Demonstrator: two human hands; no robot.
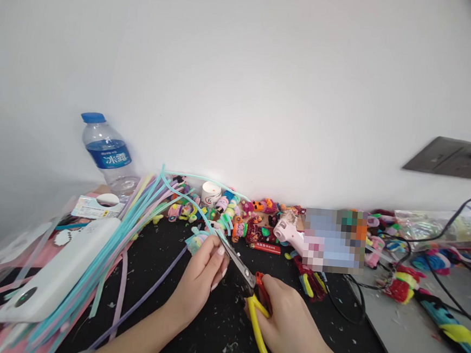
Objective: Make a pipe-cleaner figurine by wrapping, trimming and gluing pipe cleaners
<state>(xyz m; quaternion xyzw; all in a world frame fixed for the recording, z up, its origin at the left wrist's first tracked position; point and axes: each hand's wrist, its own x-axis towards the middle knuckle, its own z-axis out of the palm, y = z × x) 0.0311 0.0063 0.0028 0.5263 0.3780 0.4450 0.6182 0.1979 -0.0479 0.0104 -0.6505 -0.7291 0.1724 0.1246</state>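
Note:
My left hand pinches the end of a mint-blue pipe cleaner, which arches up and away to the left. In my right hand is a pair of scissors with red and yellow handles. Their blades point up and left and reach the pipe cleaner right at my left fingertips; whether they are closed on it is too small to tell. Just behind my left hand lies a pastel fuzzy piece, partly hidden by the fingers. A bundle of pastel pipe cleaners lies to the left.
Along the wall stand several colourful pipe-cleaner figures, a white paper cup and a pink glue gun. A water bottle leans at the left, above a white power bank-like device. Black cables trail on the right.

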